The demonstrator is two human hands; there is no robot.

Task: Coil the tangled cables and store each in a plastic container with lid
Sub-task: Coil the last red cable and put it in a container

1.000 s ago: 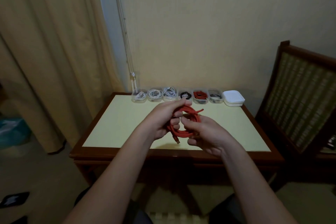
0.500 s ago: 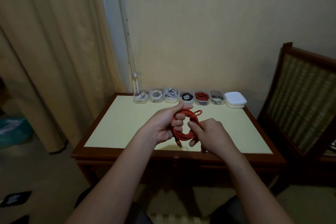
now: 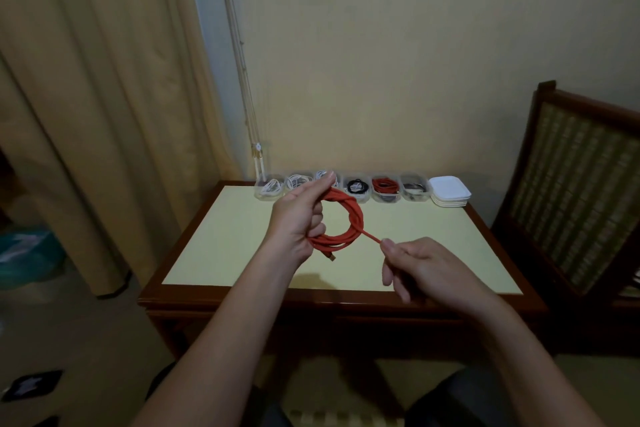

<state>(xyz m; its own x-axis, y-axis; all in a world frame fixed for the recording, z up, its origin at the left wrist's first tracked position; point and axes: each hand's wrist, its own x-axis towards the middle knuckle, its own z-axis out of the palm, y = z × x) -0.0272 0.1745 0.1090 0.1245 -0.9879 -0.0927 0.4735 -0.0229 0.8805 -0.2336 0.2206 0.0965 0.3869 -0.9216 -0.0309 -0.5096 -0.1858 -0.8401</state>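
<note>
Head view shows one red cable (image 3: 347, 222) coiled above the desk (image 3: 225, 246), the left hand (image 3: 298, 222) gripping the coil with curled fingers, the right hand (image 3: 422, 263) pinching its loose end, six clear containers (image 3: 386, 200) and one lid stack (image 3: 449, 191) along the far edge, curtain (image 3: 86, 97) left, chair (image 3: 581, 184) right.

No text, label, brand, number or sign could be read. Nothing legible was made out on the containers (image 3: 385, 198), the lids (image 3: 449, 189) or the cable (image 3: 356, 217).
</note>
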